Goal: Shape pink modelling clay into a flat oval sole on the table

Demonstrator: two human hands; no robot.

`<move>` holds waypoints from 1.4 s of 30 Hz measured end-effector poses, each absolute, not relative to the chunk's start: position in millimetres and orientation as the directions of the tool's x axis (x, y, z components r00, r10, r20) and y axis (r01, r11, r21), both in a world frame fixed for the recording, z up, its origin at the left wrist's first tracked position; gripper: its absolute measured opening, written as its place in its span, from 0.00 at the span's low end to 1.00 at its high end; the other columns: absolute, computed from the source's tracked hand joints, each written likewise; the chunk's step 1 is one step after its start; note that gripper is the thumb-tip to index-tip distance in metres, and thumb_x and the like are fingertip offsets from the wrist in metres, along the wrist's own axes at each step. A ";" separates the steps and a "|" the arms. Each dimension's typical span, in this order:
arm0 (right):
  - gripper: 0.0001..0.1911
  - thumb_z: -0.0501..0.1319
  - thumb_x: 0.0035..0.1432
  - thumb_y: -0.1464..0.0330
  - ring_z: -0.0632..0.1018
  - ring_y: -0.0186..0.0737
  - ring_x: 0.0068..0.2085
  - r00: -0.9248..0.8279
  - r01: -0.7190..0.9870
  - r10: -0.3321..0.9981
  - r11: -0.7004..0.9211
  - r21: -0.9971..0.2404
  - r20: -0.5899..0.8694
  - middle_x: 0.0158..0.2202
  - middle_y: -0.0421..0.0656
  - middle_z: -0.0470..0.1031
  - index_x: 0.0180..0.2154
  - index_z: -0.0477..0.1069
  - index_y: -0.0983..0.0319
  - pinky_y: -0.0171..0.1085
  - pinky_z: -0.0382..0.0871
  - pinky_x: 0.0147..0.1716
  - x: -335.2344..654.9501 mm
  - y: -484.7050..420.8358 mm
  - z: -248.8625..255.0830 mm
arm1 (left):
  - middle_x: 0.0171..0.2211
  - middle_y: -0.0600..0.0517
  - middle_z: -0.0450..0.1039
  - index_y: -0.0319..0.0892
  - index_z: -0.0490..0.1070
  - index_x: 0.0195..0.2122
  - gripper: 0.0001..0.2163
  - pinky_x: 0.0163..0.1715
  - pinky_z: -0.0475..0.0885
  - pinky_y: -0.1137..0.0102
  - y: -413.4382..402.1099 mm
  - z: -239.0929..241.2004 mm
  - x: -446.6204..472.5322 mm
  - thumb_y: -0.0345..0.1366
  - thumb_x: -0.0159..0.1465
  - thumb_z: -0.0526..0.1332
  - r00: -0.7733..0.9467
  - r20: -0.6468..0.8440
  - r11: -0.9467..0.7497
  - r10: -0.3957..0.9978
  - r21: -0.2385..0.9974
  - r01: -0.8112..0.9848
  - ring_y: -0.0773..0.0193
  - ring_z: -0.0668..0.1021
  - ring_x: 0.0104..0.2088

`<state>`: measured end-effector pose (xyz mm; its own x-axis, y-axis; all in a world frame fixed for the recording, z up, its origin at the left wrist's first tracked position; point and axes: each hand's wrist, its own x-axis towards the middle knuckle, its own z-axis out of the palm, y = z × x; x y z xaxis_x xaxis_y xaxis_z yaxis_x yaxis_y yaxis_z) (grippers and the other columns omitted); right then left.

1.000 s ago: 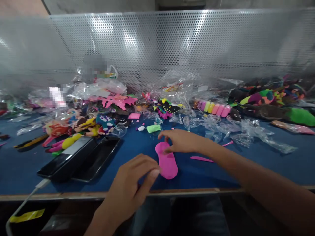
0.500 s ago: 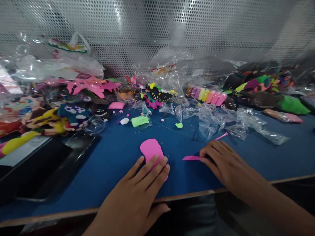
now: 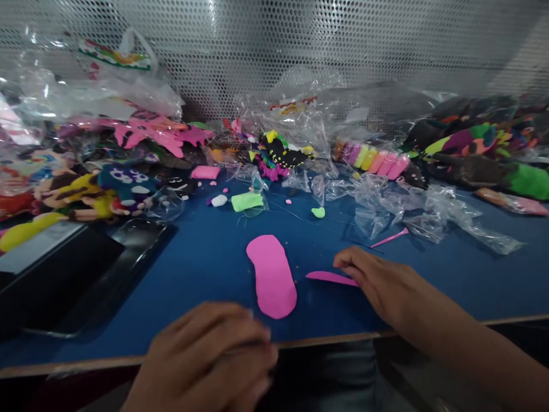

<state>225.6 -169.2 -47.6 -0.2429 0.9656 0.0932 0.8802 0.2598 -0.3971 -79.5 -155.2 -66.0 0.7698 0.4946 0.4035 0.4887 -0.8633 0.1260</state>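
Observation:
A flat, rounded slab of pink modelling clay (image 3: 273, 277), narrowed on one side, lies on the blue table in front of me. My left hand (image 3: 210, 355) hovers at the table's front edge just below it, blurred, with loosely bent fingers and nothing visible in them. To the slab's right is a thin, curved strip of the same pink (image 3: 328, 277). My right hand (image 3: 381, 280) has its fingers bent together over the strip's right end, which the hand partly hides. Beyond that hand lies a slim pink stick tool (image 3: 389, 237) with a flared end.
Bits of green clay (image 3: 247, 201) and white clay (image 3: 219, 200) lie farther back, beside a pink block (image 3: 205, 171). Crumpled clear wrappers (image 3: 373, 209) spread across the right. A black box (image 3: 60, 269) and colourful clay figures (image 3: 124, 186) occupy the left. Perforated metal (image 3: 274, 40) stands behind.
My left hand has lifted off the pink slab and drawn back toward me, uncovering it. My right hand stays by the strip, which now lies at a slightly different angle. The view has shifted a little.

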 end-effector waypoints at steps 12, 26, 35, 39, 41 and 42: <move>0.07 0.53 0.65 0.65 0.77 0.34 0.26 -0.282 0.850 0.957 0.283 -0.445 0.069 0.28 0.37 0.76 0.34 0.66 0.56 0.32 0.66 0.25 228.4 -163.4 -40.0 | 0.60 0.53 0.66 0.50 0.62 0.61 0.27 0.60 0.60 0.62 -125.8 -65.2 -40.1 0.51 0.62 0.58 0.837 0.337 -0.889 0.431 -0.003 0.458 0.55 0.67 0.59; 0.09 0.50 0.67 0.67 0.74 0.31 0.27 -0.581 0.733 0.810 0.564 -0.381 0.079 0.31 0.37 0.76 0.40 0.69 0.57 0.33 0.60 0.26 198.0 -151.9 -45.2 | 0.47 0.52 0.73 0.52 0.74 0.43 0.10 0.46 0.72 0.67 -131.1 -67.1 -67.4 0.40 0.60 0.62 0.713 0.414 -0.821 0.566 0.198 0.536 0.59 0.74 0.47; 0.07 0.52 0.64 0.70 0.69 0.33 0.23 -0.649 0.730 0.756 0.651 -0.209 0.090 0.26 0.37 0.72 0.36 0.67 0.58 0.36 0.50 0.22 186.9 -148.3 -36.8 | 0.28 0.53 0.72 0.47 0.69 0.27 0.06 0.36 0.73 0.68 -135.3 -62.2 -62.4 0.33 0.62 0.57 0.538 0.496 -0.729 0.682 0.398 0.557 0.63 0.75 0.33; 0.09 0.55 0.57 0.75 0.66 0.33 0.21 -0.691 0.709 0.721 0.691 -0.140 0.058 0.25 0.37 0.70 0.38 0.66 0.57 0.37 0.45 0.21 180.2 -146.9 -34.2 | 0.32 0.53 0.75 0.48 0.71 0.37 0.08 0.35 0.72 0.69 -132.9 -58.8 -66.7 0.30 0.61 0.55 0.563 0.501 -0.751 0.658 0.374 0.545 0.63 0.76 0.36; 0.10 0.56 0.55 0.75 0.66 0.33 0.21 -0.691 0.711 0.722 0.689 -0.141 0.043 0.24 0.36 0.70 0.39 0.65 0.57 0.37 0.44 0.21 177.9 -146.0 -32.7 | 0.34 0.53 0.75 0.48 0.72 0.40 0.11 0.35 0.72 0.70 -131.9 -58.3 -66.4 0.29 0.61 0.54 0.583 0.496 -0.763 0.643 0.344 0.548 0.64 0.76 0.36; 0.11 0.57 0.55 0.75 0.66 0.33 0.21 -0.689 0.714 0.724 0.686 -0.141 0.034 0.24 0.36 0.70 0.40 0.65 0.57 0.37 0.44 0.20 176.8 -145.6 -31.4 | 0.34 0.53 0.75 0.47 0.72 0.42 0.11 0.35 0.71 0.71 -131.4 -58.1 -65.4 0.29 0.61 0.54 0.590 0.488 -0.762 0.643 0.332 0.556 0.64 0.75 0.36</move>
<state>176.8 -145.6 -31.4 -0.6892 0.7238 0.0338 0.7137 0.6861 -0.1410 -65.4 -131.4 -58.1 0.5904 0.6427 0.4882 0.5558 -0.7624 0.3315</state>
